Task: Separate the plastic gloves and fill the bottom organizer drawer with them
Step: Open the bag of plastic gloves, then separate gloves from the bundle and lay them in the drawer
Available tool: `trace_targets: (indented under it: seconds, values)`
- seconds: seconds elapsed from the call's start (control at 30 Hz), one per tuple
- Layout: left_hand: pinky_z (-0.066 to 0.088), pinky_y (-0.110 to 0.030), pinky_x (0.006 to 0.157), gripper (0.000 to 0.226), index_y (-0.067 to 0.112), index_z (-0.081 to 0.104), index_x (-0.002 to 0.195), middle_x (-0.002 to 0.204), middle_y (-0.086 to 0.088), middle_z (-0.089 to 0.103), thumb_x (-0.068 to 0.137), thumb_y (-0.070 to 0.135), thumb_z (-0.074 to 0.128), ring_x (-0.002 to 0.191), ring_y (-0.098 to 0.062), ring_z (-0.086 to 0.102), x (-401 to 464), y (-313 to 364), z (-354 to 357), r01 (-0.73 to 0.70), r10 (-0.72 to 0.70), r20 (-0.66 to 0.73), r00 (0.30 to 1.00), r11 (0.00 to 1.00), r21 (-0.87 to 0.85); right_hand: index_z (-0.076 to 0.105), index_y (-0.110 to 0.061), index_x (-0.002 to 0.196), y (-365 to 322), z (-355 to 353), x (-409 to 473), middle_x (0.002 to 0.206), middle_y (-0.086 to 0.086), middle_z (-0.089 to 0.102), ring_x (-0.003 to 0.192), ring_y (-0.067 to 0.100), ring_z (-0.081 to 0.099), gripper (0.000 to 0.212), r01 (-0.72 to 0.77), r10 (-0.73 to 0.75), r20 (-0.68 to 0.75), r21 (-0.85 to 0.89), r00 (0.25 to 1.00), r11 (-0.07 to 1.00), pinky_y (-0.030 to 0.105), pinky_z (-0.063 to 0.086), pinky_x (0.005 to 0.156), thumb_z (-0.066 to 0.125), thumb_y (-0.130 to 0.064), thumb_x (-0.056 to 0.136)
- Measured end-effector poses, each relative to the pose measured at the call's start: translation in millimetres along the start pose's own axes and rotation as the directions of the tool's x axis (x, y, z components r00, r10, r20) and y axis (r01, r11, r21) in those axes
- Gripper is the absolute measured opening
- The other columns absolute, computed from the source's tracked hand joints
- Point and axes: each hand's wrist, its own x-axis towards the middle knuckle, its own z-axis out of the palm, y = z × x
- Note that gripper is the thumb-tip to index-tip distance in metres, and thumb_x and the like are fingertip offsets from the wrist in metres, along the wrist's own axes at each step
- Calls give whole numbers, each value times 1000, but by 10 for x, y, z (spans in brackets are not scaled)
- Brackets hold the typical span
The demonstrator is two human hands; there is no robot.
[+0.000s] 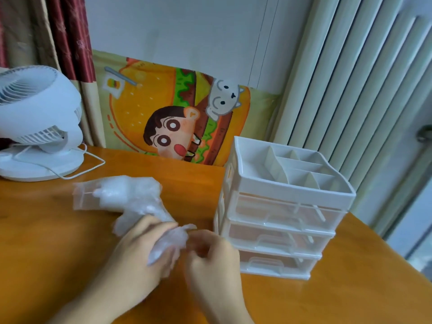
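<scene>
A clear bag of thin plastic gloves [121,195] lies on the wooden table [46,242], left of centre. My left hand [140,251] and my right hand [214,260] meet in front of it, both pinching one crumpled clear glove [169,239] between them. The white organizer [280,206] stands to the right with a divided open tray on top and three clear drawers below. Its bottom drawer [268,263] is pushed in, just right of my right hand.
A white desk fan [37,122] with its cord stands at the table's far left. A cartoon burger cushion [173,113] leans against the wall behind the table. A white radiator [362,78] rises behind the organizer.
</scene>
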Motion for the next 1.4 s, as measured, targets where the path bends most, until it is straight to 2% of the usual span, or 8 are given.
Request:
trace_targets:
  seconds: [0.07, 0.2, 0.43, 0.53, 0.63, 0.97, 1.17, 1.4]
  values:
    - [42, -4, 82, 37, 40, 67, 127, 119, 36, 51, 91, 48, 70, 103, 6, 60, -27, 64, -64, -14, 15, 20, 1000, 1000, -21, 78, -28, 77, -2, -209, -55, 70, -10, 75, 65, 7, 68, 24, 20, -16, -186, 24, 982, 999, 25, 53, 62, 60, -14, 85]
    - [43, -9, 87, 32, 48, 67, 119, 121, 32, 57, 93, 60, 52, 112, 4, 57, -64, 316, -153, -26, 26, 2, 1000, 992, -120, 74, -7, 87, 39, -743, -169, 62, 16, 69, 46, 28, 59, 12, 66, 176, -447, 475, 877, 877, 33, 43, 46, 65, -8, 95]
    - [50, -18, 75, 21, 39, 63, 109, 100, 22, 64, 91, 47, 69, 96, -5, 64, 267, 955, -237, -23, -17, -243, 970, 987, -161, 75, 0, 102, -47, -1327, -128, 84, 17, 80, 45, 20, 53, 44, -138, 447, -171, 803, 878, 580, 28, 46, 47, 80, -41, 89]
    - [49, -17, 69, 48, 36, 57, 125, 112, 21, 62, 85, 62, 62, 94, -2, 64, 666, 1425, -218, 67, -123, -178, 976, 953, -294, 78, -5, 100, -120, -1313, -43, 82, 10, 80, 44, 17, 54, 42, -178, 480, -101, 846, 872, 502, 24, 43, 43, 86, -42, 83]
    - [46, -19, 62, 44, 34, 58, 124, 107, 19, 64, 90, 61, 65, 89, -1, 62, 907, 1692, -115, 160, -182, -88, 979, 964, -211, 78, -7, 98, -156, -1319, -16, 75, 7, 75, 45, 15, 52, 40, -160, 486, -75, 891, 871, 424, 24, 44, 43, 90, -41, 80]
    - [49, -29, 63, 40, 25, 68, 102, 89, 7, 73, 91, 63, 63, 85, -18, 70, 1121, 1635, 93, 243, -260, -63, 964, 949, -203, 68, 4, 99, -94, -1497, -578, 81, 21, 79, 70, 33, 80, 31, -150, 501, -43, 928, 864, 340, 36, 59, 63, 82, -22, 91]
    - [61, -44, 83, 37, 25, 67, 103, 89, 3, 73, 92, 61, 64, 87, -21, 71, 1274, 1697, 199, 265, -294, -68, 953, 923, -277, 66, 12, 92, 69, -1613, -985, 76, 29, 75, 63, 40, 77, 31, -263, 546, 50, 910, 836, 320, 30, 59, 43, 83, -13, 88]
    - [59, -39, 87, 19, 28, 65, 112, 106, 10, 71, 97, 40, 67, 99, -14, 69, 961, 1551, 218, 261, -277, 4, 961, 901, -345, 61, 16, 109, 284, -1492, -921, 79, 32, 75, 65, 41, 78, 35, -359, 578, 139, 889, 804, 285, 31, 58, 41, 79, -11, 93]
